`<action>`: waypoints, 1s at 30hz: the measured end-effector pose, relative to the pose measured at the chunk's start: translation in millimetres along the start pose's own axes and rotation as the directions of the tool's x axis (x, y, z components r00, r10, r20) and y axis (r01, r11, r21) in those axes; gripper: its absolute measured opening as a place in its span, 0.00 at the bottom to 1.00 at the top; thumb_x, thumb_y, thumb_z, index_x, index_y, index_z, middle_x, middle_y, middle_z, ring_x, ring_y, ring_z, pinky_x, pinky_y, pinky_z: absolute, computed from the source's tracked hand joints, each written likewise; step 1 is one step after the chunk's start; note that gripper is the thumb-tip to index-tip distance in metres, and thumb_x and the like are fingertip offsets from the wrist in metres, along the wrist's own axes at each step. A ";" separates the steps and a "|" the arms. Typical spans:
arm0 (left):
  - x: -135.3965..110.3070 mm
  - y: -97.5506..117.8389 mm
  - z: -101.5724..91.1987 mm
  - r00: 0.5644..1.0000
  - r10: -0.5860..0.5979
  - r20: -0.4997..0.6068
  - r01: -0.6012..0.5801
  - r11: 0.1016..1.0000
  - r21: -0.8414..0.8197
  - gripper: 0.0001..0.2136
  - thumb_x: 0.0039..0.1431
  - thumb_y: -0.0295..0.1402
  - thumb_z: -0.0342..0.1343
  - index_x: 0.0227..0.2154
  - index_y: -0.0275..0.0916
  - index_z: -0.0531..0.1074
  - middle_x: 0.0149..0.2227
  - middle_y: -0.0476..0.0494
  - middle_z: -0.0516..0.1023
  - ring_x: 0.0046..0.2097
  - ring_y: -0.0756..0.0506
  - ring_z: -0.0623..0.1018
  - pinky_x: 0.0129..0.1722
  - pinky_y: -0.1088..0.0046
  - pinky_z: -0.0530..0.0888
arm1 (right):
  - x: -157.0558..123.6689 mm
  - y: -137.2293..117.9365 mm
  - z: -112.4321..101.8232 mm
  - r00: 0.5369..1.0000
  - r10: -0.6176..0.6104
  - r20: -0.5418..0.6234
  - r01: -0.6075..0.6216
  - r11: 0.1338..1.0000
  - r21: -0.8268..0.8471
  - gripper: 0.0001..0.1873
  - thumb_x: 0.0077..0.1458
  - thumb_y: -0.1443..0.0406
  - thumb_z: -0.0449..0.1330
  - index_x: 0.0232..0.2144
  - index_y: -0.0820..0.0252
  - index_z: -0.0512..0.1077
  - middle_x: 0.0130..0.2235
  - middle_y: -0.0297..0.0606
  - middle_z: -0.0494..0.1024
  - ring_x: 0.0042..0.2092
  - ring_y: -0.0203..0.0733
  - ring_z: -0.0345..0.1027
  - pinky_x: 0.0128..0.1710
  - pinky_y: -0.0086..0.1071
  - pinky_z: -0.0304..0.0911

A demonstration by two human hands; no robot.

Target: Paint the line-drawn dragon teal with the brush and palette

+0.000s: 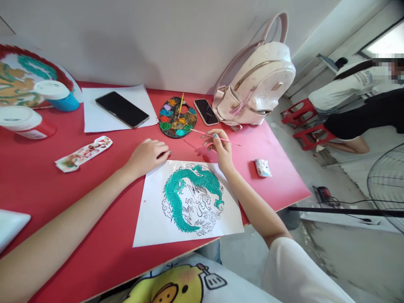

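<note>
In the head view my right hand (220, 149) holds a slim pink paintbrush (227, 141) between thumb and fingers. The brush's pale end reaches the lower right rim of the paint palette (172, 135), which carries several colour blobs. Across the palette lies a yellow brush (181, 105). My left hand (148, 155) rests with curled fingers at the upper left corner of the dragon drawing (150, 210); nothing shows in it. Green paint covers most of the dragon's body, while its head and the clouds are black outline on white. My right forearm crosses the sheet's right edge.
A large phone (122, 109) lies on white paper (91, 120); a smaller phone (206, 112) is beside a pale pink backpack (261, 84). Paint-stained tissue (83, 155), a small packet (263, 168) and two paint jars (27, 122) share the red table (104, 202). People (350, 84) sit at right.
</note>
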State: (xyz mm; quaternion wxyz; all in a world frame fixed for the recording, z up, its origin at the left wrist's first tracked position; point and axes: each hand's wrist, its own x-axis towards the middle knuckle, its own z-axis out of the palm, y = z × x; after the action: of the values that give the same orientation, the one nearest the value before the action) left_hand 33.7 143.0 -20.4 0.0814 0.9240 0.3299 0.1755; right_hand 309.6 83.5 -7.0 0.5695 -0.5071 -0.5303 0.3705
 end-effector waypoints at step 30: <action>-7.6 13.7 -0.2 0.988 -0.154 -0.022 0.156 0.983 0.097 0.17 0.68 0.35 0.48 0.20 0.42 0.64 0.24 0.43 0.74 0.31 0.42 0.73 0.29 0.65 0.55 | 0.7 20.6 1.2 0.958 -0.226 0.175 0.273 0.907 -0.321 0.08 0.65 0.67 0.56 0.41 0.54 0.75 0.39 0.37 0.82 0.42 0.42 0.77 0.49 0.39 0.72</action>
State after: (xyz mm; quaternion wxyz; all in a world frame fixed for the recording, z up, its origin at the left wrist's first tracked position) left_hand 36.1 127.5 -18.7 0.0465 0.8971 0.4097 0.1589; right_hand 310.9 88.7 -27.0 0.4786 -0.5000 -0.6841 0.2301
